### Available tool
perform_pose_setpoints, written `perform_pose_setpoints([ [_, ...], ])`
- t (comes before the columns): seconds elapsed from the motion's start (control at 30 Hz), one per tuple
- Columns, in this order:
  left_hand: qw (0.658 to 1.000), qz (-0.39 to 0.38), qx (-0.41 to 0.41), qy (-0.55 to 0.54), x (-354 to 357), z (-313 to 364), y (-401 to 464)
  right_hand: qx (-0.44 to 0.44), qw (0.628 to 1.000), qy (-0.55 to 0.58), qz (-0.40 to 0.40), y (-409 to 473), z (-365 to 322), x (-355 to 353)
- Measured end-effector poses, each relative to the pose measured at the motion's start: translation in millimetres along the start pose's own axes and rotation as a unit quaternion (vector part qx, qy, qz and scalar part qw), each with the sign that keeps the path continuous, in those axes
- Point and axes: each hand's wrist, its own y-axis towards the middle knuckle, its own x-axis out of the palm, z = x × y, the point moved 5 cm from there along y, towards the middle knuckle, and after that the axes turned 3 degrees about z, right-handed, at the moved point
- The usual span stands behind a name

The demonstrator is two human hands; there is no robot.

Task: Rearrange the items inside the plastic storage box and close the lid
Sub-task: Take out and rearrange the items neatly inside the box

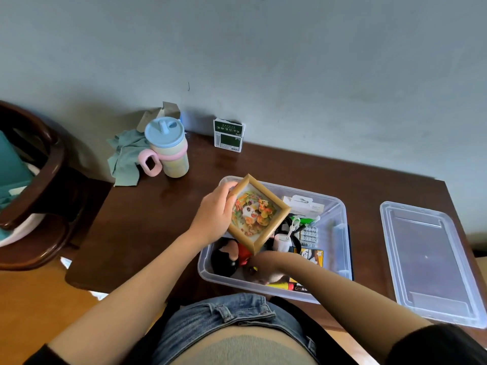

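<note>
A clear plastic storage box (340,206) stands on the dark wooden table, filled with small items: a black and red figure (232,256), a white keyring pouch (282,241), battery packs (309,235) and a white carton (308,206). My left hand (216,212) grips a small wooden picture frame (257,214) with a panda picture, held tilted above the box's left half. My right hand (263,270) reaches down into the box's near side among the items; its fingers are partly hidden. The clear lid (432,262) lies flat on the table to the right of the box.
A pastel cup with a blue lid (168,146) stands at the table's back left beside a green cloth (123,159). A green and white carton (228,135) leans against the wall. A dark wooden chair (39,180) is at the left.
</note>
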Motion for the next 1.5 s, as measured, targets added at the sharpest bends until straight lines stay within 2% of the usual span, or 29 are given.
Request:
perform_pose_setpoints([
  [0.07,0.998,-0.005,0.018,0.06,2,2,-4,-0.008,0.988,0.128,0.088,-17,7,-10],
  [0.13,0.99,0.004,0.04,0.135,4,6,-9,-0.017,0.969,0.208,0.133,-38,17,-15],
  [0.23,0.987,0.013,0.044,0.156,6,14,-10,-0.011,0.959,0.237,0.157,-66,38,-15],
  [0.37,0.992,-0.006,0.063,0.112,9,28,-6,0.046,0.937,0.256,0.234,-94,74,-15],
  [0.47,0.993,-0.045,0.061,0.089,14,30,-5,0.103,0.914,0.249,0.304,-102,95,-19],
  [0.53,0.991,-0.08,0.076,0.072,17,29,-7,0.131,0.907,0.238,0.32,-101,102,-22],
  [0.6,0.984,-0.108,0.127,0.064,18,34,-12,0.151,0.919,0.201,0.303,-93,105,-23],
  [0.67,0.973,-0.128,0.177,0.074,18,39,-18,0.177,0.94,0.158,0.246,-82,106,-21],
  [0.77,0.958,-0.16,0.217,0.102,22,50,-21,0.206,0.952,0.158,0.165,-66,112,-17],
  [0.87,0.943,-0.212,0.224,0.123,34,63,-22,0.183,0.951,0.215,0.13,-59,115,-20],
  [1.03,0.909,-0.286,0.249,0.171,57,79,-27,0.161,0.93,0.319,0.086,-54,113,-17],
  [1.1,0.9,-0.319,0.238,0.176,64,81,-28,0.155,0.898,0.404,0.077,-54,113,-13],
  [1.2,0.881,-0.407,0.167,0.174,75,76,-29,0.169,0.847,0.493,0.103,-59,112,-10],
  [1.27,0.873,-0.462,0.081,0.133,81,71,-28,0.175,0.847,0.486,0.128,-61,111,-9],
  [1.33,0.875,-0.471,0.029,0.105,89,68,-24,0.181,0.843,0.487,0.14,-60,110,-6],
  [1.37,0.88,-0.462,0.036,0.106,93,71,-21,0.185,0.836,0.498,0.138,-60,110,-5],
  [1.43,0.88,-0.433,0.116,0.155,104,80,-16,0.193,0.823,0.516,0.14,-61,109,-3],
  [1.5,0.859,-0.435,0.173,0.205,117,88,-16,0.199,0.812,0.526,0.157,-63,110,-3],
])
